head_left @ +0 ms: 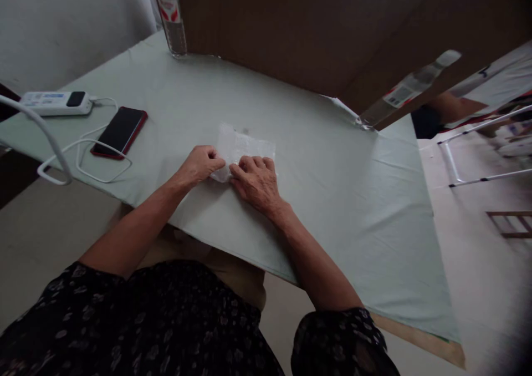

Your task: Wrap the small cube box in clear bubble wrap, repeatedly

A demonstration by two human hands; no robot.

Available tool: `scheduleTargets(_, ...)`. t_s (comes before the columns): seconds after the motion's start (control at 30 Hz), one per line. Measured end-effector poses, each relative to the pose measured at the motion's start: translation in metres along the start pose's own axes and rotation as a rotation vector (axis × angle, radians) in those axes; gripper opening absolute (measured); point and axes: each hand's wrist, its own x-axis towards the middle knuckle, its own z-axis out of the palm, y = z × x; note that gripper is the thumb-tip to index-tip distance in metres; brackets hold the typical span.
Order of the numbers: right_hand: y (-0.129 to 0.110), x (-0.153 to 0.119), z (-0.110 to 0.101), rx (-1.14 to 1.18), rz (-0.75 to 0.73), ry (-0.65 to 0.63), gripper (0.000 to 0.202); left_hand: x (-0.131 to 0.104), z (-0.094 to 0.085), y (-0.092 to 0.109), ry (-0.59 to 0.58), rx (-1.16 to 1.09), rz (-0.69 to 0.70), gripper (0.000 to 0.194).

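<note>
A clear, whitish sheet that looks like bubble wrap (249,145) lies on the pale green tablecloth, in front of my body. My left hand (202,164) pinches its near left corner between thumb and fingers, and that corner is lifted a little. Close beside it, my right hand (255,182) rests palm down on the near right part of the sheet, fingers curled and pressed against it. The fingertips partly cover the sheet, so what lies under them is hidden.
On the left are a dark phone (119,132) with a red edge, a white power strip (56,103) and a looping white cable (54,142). Bottles (171,21) (405,92) stand by a brown panel (282,29). Beyond the table's right side, part of a person (455,108) shows.
</note>
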Motion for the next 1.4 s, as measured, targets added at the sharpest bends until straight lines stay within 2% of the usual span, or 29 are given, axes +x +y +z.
scheduleTargets(0.13,-0.001,0.000,-0.002,0.028,0.013,0.005,0.023,-0.002,0.011,0.009,-0.077,-0.252,-0.119,0.010)
scheduleTargets(0.27,0.000,-0.001,-0.007,0.122,0.037,-0.007,0.032,-0.003,0.013,0.018,-0.113,-0.293,-0.129,0.010)
scheduleTargets(0.37,0.001,-0.001,-0.009,0.151,0.034,-0.018,0.025,-0.005,0.011,0.023,-0.167,-0.282,-0.105,0.001)
scheduleTargets(0.47,0.002,-0.001,-0.010,0.192,0.031,-0.012,0.021,-0.007,0.008,0.024,-0.263,-0.219,-0.063,0.020)
scheduleTargets(0.57,0.006,-0.004,-0.013,0.287,0.039,0.010,0.018,-0.008,0.008,0.023,-0.296,0.029,0.120,0.025)
scheduleTargets(0.63,0.012,-0.012,-0.018,0.338,0.094,0.086,0.014,-0.009,0.012,0.019,-0.227,0.265,0.313,0.020)
scheduleTargets(0.73,0.029,-0.032,-0.028,0.377,0.368,0.249,0.017,-0.011,0.019,0.009,-0.050,0.482,0.532,0.019)
scheduleTargets(0.77,0.035,-0.040,-0.031,0.411,0.488,0.253,0.022,-0.011,0.021,0.005,-0.015,0.513,0.587,0.019)
scheduleTargets(0.83,0.046,-0.053,-0.033,0.555,0.700,0.116,0.040,-0.011,0.025,-0.001,0.003,0.536,0.674,0.020)
scheduleTargets(0.93,0.053,-0.060,-0.024,0.785,0.892,-0.108,0.067,-0.011,0.028,-0.006,-0.024,0.544,0.732,0.022)
scheduleTargets(1.03,0.050,-0.048,-0.008,0.880,0.947,-0.103,0.081,-0.012,0.029,-0.006,-0.050,0.564,0.735,0.022)
scheduleTargets(1.13,0.046,-0.035,0.003,0.830,0.948,-0.051,0.087,-0.016,0.028,-0.003,-0.064,0.598,0.716,0.021)
scheduleTargets(1.27,0.050,-0.039,-0.001,0.624,0.990,-0.031,0.086,-0.018,0.027,-0.001,-0.068,0.623,0.696,0.021)
scheduleTargets(1.4,0.054,-0.048,-0.008,0.636,0.997,-0.137,0.071,-0.018,0.028,-0.001,-0.061,0.649,0.680,0.021)
